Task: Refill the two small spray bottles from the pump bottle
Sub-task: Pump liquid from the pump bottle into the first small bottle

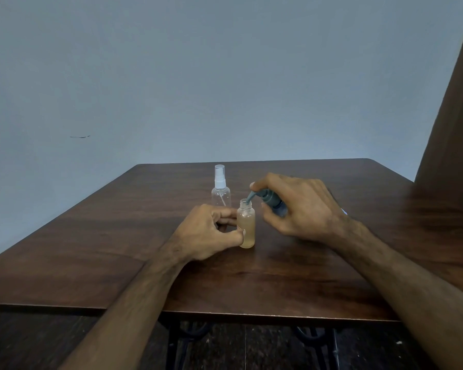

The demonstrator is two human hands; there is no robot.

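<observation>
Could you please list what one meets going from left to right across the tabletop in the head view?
left hand → capped clear spray bottle, set farther back → open spray bottle of yellowish liquid → pump bottle → right hand.

Head-worn view — looking forward and down, close over the table (91, 236).

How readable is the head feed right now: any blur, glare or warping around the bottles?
Head view: dim, flat light, no glare; the open bottle and capped spray bottle read sharp; the right hand hides most of the pump bottle; the table edges bow from wide-angle distortion, smearing at far right.
</observation>
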